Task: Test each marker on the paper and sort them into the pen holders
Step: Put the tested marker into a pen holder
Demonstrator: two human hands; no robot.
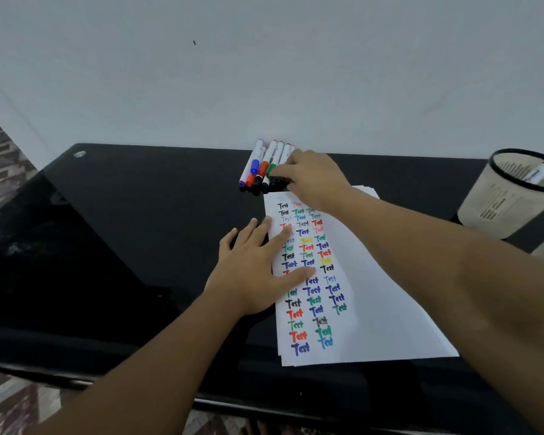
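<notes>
Far right at the table's edge, the mesh pen holder (496,196) holds one marker (539,174), while the right hand (314,177) pinches among the markers (264,166) by the wall and the left hand (255,271), fingers spread flat, presses the paper (374,277).

A glossy black table (113,246) stands against a pale wall. A cluster of markers (261,166) lies at its far edge, white paper (374,293) sits nearer, and a mesh pen holder (509,193) stands far right.
</notes>
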